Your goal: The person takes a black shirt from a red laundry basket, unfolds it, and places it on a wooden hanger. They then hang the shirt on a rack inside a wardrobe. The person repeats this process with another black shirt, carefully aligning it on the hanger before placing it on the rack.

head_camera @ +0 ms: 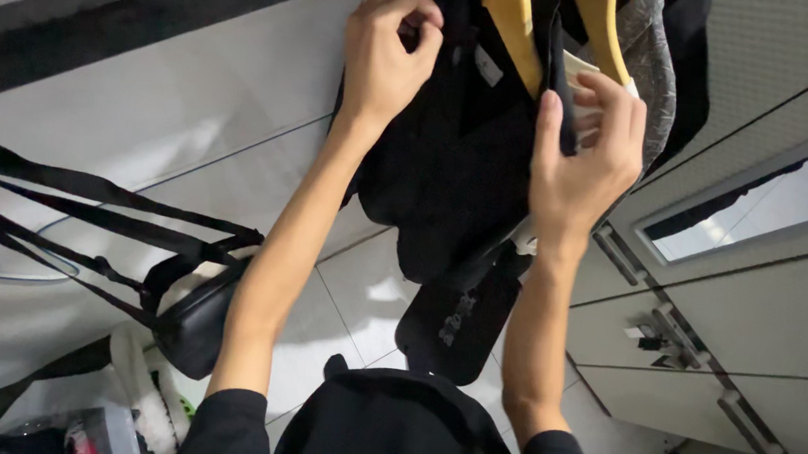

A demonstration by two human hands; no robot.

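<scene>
A black garment hangs from a yellow wooden hanger at the top of the head view. My left hand pinches the garment's upper left edge with closed fingers. My right hand grips a black strap of the garment beside the hanger, with a white tag behind its fingers. A grey patterned garment hangs just to the right. Both forearms reach up from my black sleeves.
A small black bag hangs by black straps at the left. White wall tiles lie behind. White cabinet doors with handles and a window are at the right. Clutter sits at the lower left.
</scene>
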